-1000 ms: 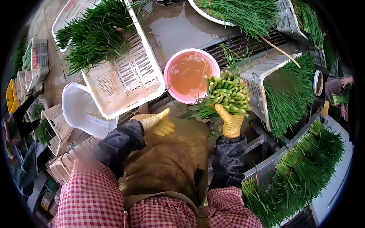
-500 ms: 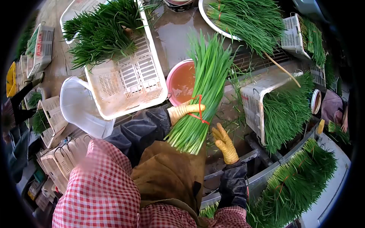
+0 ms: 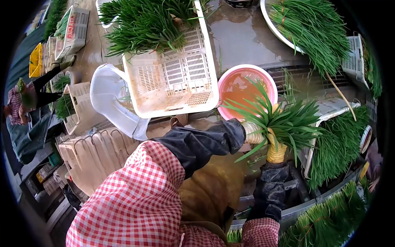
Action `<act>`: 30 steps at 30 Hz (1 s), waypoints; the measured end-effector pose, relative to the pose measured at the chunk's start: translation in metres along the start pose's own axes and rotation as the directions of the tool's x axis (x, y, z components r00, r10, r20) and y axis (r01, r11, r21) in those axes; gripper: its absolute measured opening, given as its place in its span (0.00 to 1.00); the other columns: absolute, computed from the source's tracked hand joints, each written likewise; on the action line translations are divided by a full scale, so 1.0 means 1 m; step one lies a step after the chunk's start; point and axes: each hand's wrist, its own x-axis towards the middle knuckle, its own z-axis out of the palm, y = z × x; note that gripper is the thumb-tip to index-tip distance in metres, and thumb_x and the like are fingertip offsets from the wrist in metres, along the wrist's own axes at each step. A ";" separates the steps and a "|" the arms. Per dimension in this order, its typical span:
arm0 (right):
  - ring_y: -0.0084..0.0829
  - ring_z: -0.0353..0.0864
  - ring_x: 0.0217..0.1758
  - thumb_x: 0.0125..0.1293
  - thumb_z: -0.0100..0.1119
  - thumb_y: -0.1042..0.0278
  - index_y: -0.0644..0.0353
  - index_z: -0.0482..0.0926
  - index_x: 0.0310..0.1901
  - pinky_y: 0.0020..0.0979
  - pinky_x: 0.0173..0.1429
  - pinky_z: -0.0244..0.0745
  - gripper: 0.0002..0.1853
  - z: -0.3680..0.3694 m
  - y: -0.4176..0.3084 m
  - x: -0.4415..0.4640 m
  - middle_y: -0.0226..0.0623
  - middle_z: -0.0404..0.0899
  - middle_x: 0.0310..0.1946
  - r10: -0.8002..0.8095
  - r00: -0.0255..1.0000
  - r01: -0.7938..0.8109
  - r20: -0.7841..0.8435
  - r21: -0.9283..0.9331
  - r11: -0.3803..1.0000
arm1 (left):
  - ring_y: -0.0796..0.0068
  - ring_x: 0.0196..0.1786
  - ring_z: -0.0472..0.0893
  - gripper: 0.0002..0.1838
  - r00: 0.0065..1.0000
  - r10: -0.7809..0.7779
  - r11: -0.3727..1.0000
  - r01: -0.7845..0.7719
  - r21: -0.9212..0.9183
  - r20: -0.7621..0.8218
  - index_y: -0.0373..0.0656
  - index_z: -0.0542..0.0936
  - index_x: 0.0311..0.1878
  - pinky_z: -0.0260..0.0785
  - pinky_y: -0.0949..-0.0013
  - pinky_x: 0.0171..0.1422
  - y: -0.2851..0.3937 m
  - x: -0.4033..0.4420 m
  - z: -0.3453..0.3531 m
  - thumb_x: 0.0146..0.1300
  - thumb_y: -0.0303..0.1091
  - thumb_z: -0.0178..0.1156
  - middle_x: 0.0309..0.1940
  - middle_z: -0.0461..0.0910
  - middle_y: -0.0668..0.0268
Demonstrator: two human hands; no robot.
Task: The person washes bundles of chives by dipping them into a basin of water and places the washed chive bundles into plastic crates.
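Note:
A bunch of garlic chives (image 3: 290, 123) is between my two gloved hands, its leaf tips fanned out toward me and to the right. My left hand (image 3: 252, 132), in a pale yellow glove, is closed round the bunch from the left, its fingers partly hidden by leaves. From below, my right hand (image 3: 277, 152), in a yellow glove, grips the same bunch with the thumb showing. The red tie and the stem ends are out of sight. Just beyond the bunch stands a pink-rimmed basin (image 3: 269, 78) of brownish water; a few leaves overhang it.
A white crate (image 3: 170, 114) with chives stands ahead, beside a whitish plastic tub (image 3: 103, 96). To the right are a chive-filled crate (image 3: 307, 164), a round white tub (image 3: 269, 18) and a stick (image 3: 341, 96). Tied chives (image 3: 325, 218) lie lower right. Another person (image 3: 26, 103) is far left.
The bunch has swung right and tipped so its leaf tips face me instead of pointing away. My right hand, open and apart before, now grips it too. The view has shifted.

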 end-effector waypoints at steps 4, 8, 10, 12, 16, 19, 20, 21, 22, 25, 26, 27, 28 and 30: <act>0.33 0.74 0.58 0.67 0.56 0.70 0.60 0.71 0.61 0.32 0.60 0.72 0.20 -0.067 0.117 0.059 0.39 0.73 0.58 -0.368 0.803 0.586 0.469 -0.732 0.346 | 0.71 0.50 0.75 0.22 1.000 0.015 0.874 -0.017 -0.485 -0.008 0.46 0.69 0.54 0.70 0.63 0.56 -0.008 0.032 -0.018 0.63 0.48 0.58 0.49 0.77 0.70; 0.32 0.71 0.60 0.66 0.59 0.63 0.61 0.72 0.60 0.33 0.62 0.69 0.22 -0.018 0.180 0.133 0.40 0.73 0.59 -0.243 0.867 0.476 0.436 -0.574 0.666 | 0.70 0.52 0.74 0.21 0.988 0.145 0.652 -0.056 -0.756 0.051 0.44 0.73 0.54 0.68 0.61 0.57 -0.062 0.106 -0.083 0.69 0.51 0.53 0.50 0.76 0.69; 0.31 0.71 0.60 0.64 0.62 0.61 0.61 0.75 0.58 0.31 0.61 0.68 0.23 0.009 0.180 0.142 0.40 0.75 0.57 0.098 0.969 0.039 0.228 -0.529 0.848 | 0.68 0.60 0.69 0.27 0.958 0.245 0.488 0.012 -0.873 0.150 0.41 0.67 0.63 0.62 0.61 0.65 -0.098 0.124 -0.110 0.69 0.49 0.54 0.59 0.70 0.64; 0.31 0.72 0.60 0.66 0.61 0.60 0.62 0.72 0.61 0.31 0.63 0.66 0.24 0.021 0.187 0.155 0.38 0.73 0.60 0.256 0.956 -0.177 0.144 -0.410 0.895 | 0.64 0.62 0.69 0.32 0.972 0.234 0.871 -0.195 -0.450 0.033 0.40 0.62 0.68 0.62 0.62 0.67 -0.100 0.092 -0.106 0.65 0.45 0.57 0.62 0.68 0.59; 0.25 0.75 0.52 0.64 0.63 0.68 0.64 0.74 0.60 0.27 0.56 0.70 0.23 0.035 0.120 0.113 0.34 0.76 0.56 0.081 0.996 -0.086 -0.032 -0.232 0.969 | 0.52 0.70 0.63 0.48 0.880 0.457 0.570 -0.181 0.801 -0.126 0.41 0.50 0.74 0.59 0.63 0.71 -0.054 -0.048 -0.091 0.54 0.38 0.66 0.68 0.60 0.47; 0.28 0.73 0.54 0.65 0.61 0.69 0.65 0.71 0.61 0.28 0.59 0.69 0.24 0.002 0.133 0.060 0.36 0.74 0.58 -0.151 0.985 0.168 0.087 -0.236 0.957 | 0.53 0.67 0.66 0.44 0.874 0.402 0.650 -0.062 0.757 -0.273 0.44 0.54 0.73 0.61 0.63 0.69 -0.059 -0.121 -0.096 0.56 0.35 0.66 0.64 0.66 0.50; 0.29 0.72 0.56 0.64 0.62 0.68 0.65 0.70 0.62 0.29 0.60 0.67 0.26 -0.001 0.137 0.036 0.36 0.73 0.59 -0.114 0.991 0.129 0.066 -0.290 0.948 | 0.54 0.66 0.68 0.44 0.862 0.378 0.682 -0.012 0.731 -0.338 0.45 0.54 0.73 0.63 0.63 0.68 -0.070 -0.140 -0.101 0.56 0.35 0.67 0.64 0.67 0.52; 0.30 0.71 0.57 0.64 0.63 0.66 0.65 0.69 0.63 0.29 0.61 0.66 0.27 0.000 0.146 0.018 0.37 0.72 0.59 -0.074 0.996 0.089 0.058 -0.334 0.938 | 0.56 0.65 0.69 0.44 0.871 0.289 0.715 0.079 0.694 -0.398 0.45 0.54 0.73 0.64 0.64 0.67 -0.068 -0.159 -0.102 0.56 0.35 0.67 0.63 0.68 0.52; 0.31 0.70 0.59 0.63 0.63 0.64 0.64 0.67 0.64 0.30 0.63 0.65 0.29 0.000 0.157 0.004 0.38 0.71 0.60 -0.029 0.998 0.048 0.054 -0.384 0.922 | 0.55 0.65 0.69 0.44 0.862 0.235 0.740 0.141 0.657 -0.449 0.44 0.55 0.73 0.62 0.64 0.68 -0.072 -0.173 -0.106 0.56 0.35 0.68 0.62 0.69 0.51; 0.35 0.66 0.63 0.62 0.65 0.59 0.64 0.63 0.67 0.32 0.67 0.61 0.35 0.012 0.191 -0.005 0.40 0.68 0.63 0.140 0.985 -0.060 0.103 -0.553 0.831 | 0.55 0.65 0.69 0.43 0.855 0.215 0.724 0.184 0.664 -0.471 0.42 0.56 0.72 0.61 0.64 0.69 -0.084 -0.204 -0.118 0.57 0.35 0.67 0.63 0.69 0.51; 0.36 0.65 0.65 0.61 0.66 0.57 0.64 0.62 0.67 0.32 0.69 0.60 0.37 0.015 0.194 -0.001 0.40 0.67 0.64 0.183 0.976 -0.076 0.120 -0.602 0.795 | 0.53 0.61 0.72 0.42 0.815 0.323 0.704 0.132 0.698 -0.481 0.43 0.56 0.72 0.64 0.63 0.66 -0.099 -0.208 -0.125 0.57 0.37 0.66 0.59 0.72 0.50; 0.37 0.64 0.66 0.61 0.67 0.55 0.64 0.61 0.68 0.33 0.70 0.58 0.39 0.023 0.188 0.004 0.41 0.66 0.65 0.209 0.970 -0.086 0.123 -0.632 0.770 | 0.51 0.57 0.75 0.42 0.765 0.426 0.679 0.082 0.729 -0.483 0.45 0.55 0.72 0.67 0.62 0.62 -0.101 -0.213 -0.126 0.57 0.40 0.65 0.55 0.75 0.49; 0.35 0.67 0.63 0.57 0.70 0.56 0.65 0.60 0.69 0.32 0.68 0.61 0.43 0.039 0.145 -0.007 0.40 0.68 0.63 0.190 0.981 -0.123 0.039 -0.632 0.765 | 0.53 0.59 0.74 0.42 0.765 0.381 0.695 0.133 0.707 -0.519 0.43 0.56 0.72 0.66 0.63 0.63 -0.102 -0.219 -0.129 0.58 0.40 0.65 0.57 0.73 0.49; 0.31 0.72 0.58 0.60 0.68 0.62 0.66 0.66 0.64 0.32 0.63 0.66 0.34 0.014 0.138 0.005 0.38 0.73 0.60 0.334 0.938 -0.276 0.096 -0.382 0.882 | 0.53 0.60 0.73 0.41 0.696 0.471 0.716 0.057 0.695 -0.542 0.43 0.57 0.71 0.66 0.64 0.64 -0.103 -0.227 -0.137 0.57 0.39 0.65 0.58 0.73 0.50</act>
